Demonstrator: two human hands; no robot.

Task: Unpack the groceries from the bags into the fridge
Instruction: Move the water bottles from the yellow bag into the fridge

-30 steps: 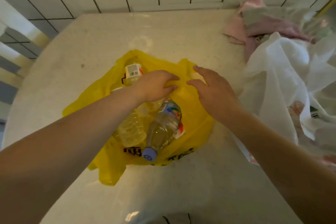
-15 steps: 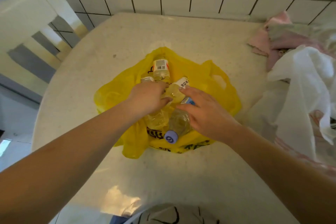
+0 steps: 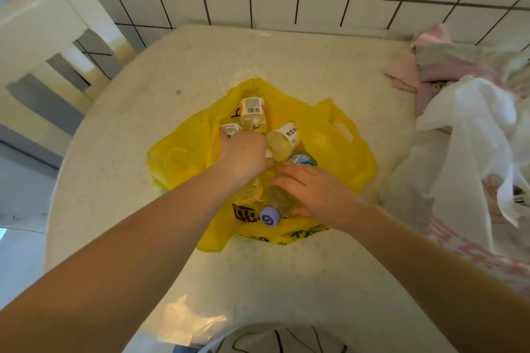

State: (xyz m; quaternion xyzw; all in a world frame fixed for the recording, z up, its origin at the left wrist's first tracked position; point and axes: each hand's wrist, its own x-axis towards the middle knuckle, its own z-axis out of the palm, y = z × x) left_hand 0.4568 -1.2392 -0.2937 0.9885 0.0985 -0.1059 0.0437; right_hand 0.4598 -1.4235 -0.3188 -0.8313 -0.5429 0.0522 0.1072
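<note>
Groceries still bagged: bottles in hand, none yet moved

Groceries in question are drink bottles lying in a yellow bag (image 3: 338, 152) spread flat on the table (image 3: 172, 180), directly under both hands. The left hand (image 3: 243, 156) is curled down among the bottles; whether it has a firm hold on one cannot be told, as its fingers are hidden beneath the palm. The right hand (image 3: 312, 190) lies over the purple-capped bottle (image 3: 276, 206), thumb tucked under one side and fingers draped across the other, a loose grasp. The two hands sit close together, nearly touching.

Beyond the left hand lie a barcode-labelled bottle (image 3: 252, 112) and a white-labelled bottle (image 3: 284, 137), plus a smaller labelled item (image 3: 229, 129) just at the left knuckles. To the far side of the right hand sits a white bag (image 3: 470, 135), with pink cloth (image 3: 430, 66) beyond it. A white chair (image 3: 43, 46) stands off past the left forearm.

Assessment: task is at an early stage. At least four items remain in the yellow bag and the white bag's contents cannot be seen. No fridge appears in view, so every item has still to be lifted out, carried and shelved
</note>
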